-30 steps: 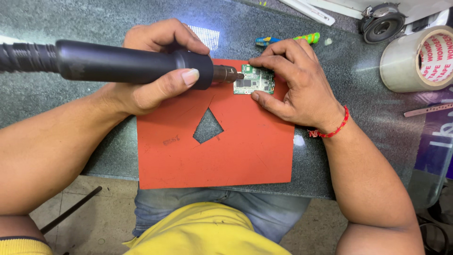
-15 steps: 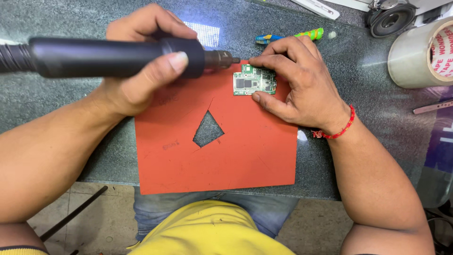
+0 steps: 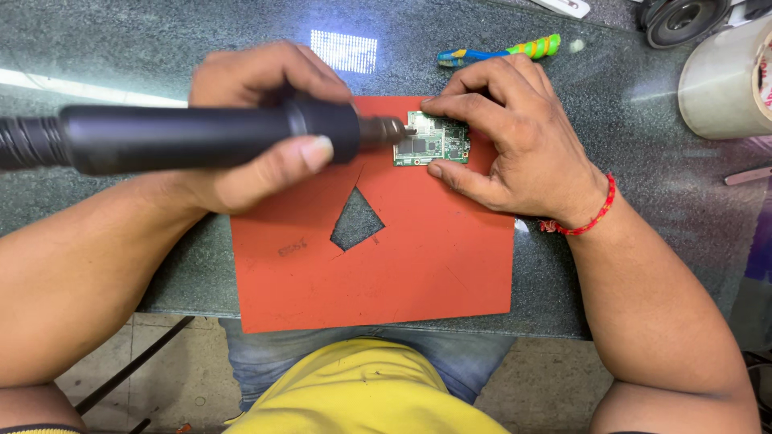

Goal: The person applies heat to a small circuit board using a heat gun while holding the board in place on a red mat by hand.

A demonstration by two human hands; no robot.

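Head view: one small green circuit board lies at the upper centre of the frame, on the top edge of a single orange-red mat with a triangular hole cut in its middle. The right hand pins the board between thumb and fingertips. The left hand is wrapped tight around one black hot-air tool, its metal nozzle meeting the board's left edge. At the upper right sits one roll of clear tape; a green-and-yellow pen-like tool lies above the hand. The mat's lower half is bare, ending at the dark stone counter edge.
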